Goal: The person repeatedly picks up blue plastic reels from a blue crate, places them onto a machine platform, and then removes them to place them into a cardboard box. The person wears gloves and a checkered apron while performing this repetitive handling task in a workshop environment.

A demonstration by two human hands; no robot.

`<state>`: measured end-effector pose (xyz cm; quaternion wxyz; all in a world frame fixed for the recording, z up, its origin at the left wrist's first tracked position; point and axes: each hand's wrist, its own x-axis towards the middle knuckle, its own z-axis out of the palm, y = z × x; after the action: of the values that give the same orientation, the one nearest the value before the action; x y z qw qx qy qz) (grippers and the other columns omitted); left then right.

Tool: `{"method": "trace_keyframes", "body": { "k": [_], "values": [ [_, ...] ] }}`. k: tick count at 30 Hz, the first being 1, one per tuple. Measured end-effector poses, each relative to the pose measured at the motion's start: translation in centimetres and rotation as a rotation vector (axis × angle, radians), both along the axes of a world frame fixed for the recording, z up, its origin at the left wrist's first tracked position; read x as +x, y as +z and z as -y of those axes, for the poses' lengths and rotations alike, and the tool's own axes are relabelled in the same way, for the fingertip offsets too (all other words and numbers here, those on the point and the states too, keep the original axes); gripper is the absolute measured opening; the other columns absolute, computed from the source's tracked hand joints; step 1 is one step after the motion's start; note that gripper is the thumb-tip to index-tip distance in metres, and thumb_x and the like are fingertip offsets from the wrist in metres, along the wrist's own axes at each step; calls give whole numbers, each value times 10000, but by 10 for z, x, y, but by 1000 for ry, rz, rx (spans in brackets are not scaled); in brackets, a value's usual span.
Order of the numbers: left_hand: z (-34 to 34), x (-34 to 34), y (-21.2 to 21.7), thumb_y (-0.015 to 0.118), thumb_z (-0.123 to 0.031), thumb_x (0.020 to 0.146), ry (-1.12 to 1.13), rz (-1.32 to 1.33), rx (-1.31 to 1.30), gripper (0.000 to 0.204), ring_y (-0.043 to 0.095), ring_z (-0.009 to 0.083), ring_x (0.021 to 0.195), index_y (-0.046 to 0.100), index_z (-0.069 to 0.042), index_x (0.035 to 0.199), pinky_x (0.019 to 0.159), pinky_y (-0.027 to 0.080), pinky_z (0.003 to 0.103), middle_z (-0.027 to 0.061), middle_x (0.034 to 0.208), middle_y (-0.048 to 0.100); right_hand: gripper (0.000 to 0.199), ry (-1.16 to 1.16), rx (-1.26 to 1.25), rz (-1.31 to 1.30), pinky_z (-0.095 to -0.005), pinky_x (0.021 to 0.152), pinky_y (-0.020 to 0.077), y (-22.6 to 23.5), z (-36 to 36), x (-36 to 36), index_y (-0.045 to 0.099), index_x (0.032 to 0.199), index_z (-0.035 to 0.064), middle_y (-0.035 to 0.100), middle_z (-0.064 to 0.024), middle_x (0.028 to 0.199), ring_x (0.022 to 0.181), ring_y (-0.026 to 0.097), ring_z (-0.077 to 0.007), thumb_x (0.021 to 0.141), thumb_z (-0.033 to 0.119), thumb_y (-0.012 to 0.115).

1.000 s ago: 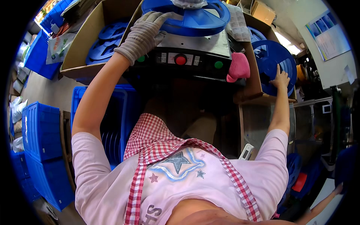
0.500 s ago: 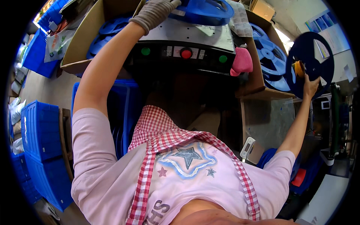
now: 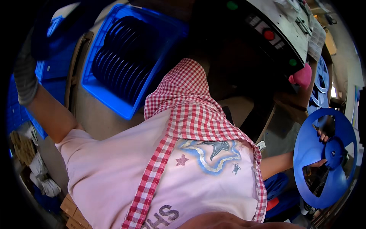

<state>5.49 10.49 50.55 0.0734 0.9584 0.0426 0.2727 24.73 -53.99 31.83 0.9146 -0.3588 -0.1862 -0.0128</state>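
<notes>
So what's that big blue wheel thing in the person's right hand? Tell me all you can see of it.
The blue reel is a flat, round disc that looks like plastic, with a raised hub at its middle and large cut-out windows between broad spokes. It is held on edge at the right of the view. The right hand grips it, fingers showing at a cut-out near the hub. Nothing else visibly touches it.

Left hand [image 3: 26, 76]: gloved, fingers lost in the dark upper-left rim; grip unreadable.
Right hand [image 3: 319, 150]: mostly behind blue reel [image 3: 324, 160]; only fingertips showing through cutouts.
Reels in blue crate [image 3: 114, 99]: shadowed, count unclear.
Machine panel [image 3: 278, 38]: cut off at top edge.
</notes>
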Motion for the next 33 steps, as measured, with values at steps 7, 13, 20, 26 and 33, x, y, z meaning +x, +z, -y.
{"method": "trace_keyframes", "body": {
  "k": [7,13,20,26,33],
  "values": [
    [-92,-36,-134,556,-204,935,351,-444,-254,383,612,212,1031,527,-83,1297,885,505,307,120,1134,633,734,125,28,-45,-466,1019,269,-6,-29,33,369,1205,-26,418,-137,1066,1057,411,-287,745,483,629],
    [-106,2,-252,591,-251,909,615,-462,-45,365,651,284,823,548,-163,1260,725,519,391,164,921,666,759,155,0,-54,-459,1001,282,6,-46,31,364,1207,-28,414,-140,1073,1060,404,-288,738,503,638],
    [-127,-1,-288,524,-322,924,631,-500,-175,329,646,348,860,554,-182,1220,772,510,447,191,899,660,789,99,14,-92,-452,980,296,9,-48,14,359,1209,-30,409,-143,1081,1063,396,-290,730,525,649],
    [-35,80,-112,584,-163,913,129,-55,-46,298,629,245,960,571,-135,1210,864,523,339,114,1031,643,796,57,132,-58,-417,984,308,7,-43,0,339,1224,-38,398,-150,1113,1077,388,-285,749,510,669],
    [-43,266,-26,562,-131,884,-222,-297,460,138,538,190,706,543,-56,998,673,465,317,26,755,531,776,-43,216,35,-382,918,334,26,-24,-21,309,1239,-48,370,-150,1073,1021,373,-245,754,439,670]
  ]
}}
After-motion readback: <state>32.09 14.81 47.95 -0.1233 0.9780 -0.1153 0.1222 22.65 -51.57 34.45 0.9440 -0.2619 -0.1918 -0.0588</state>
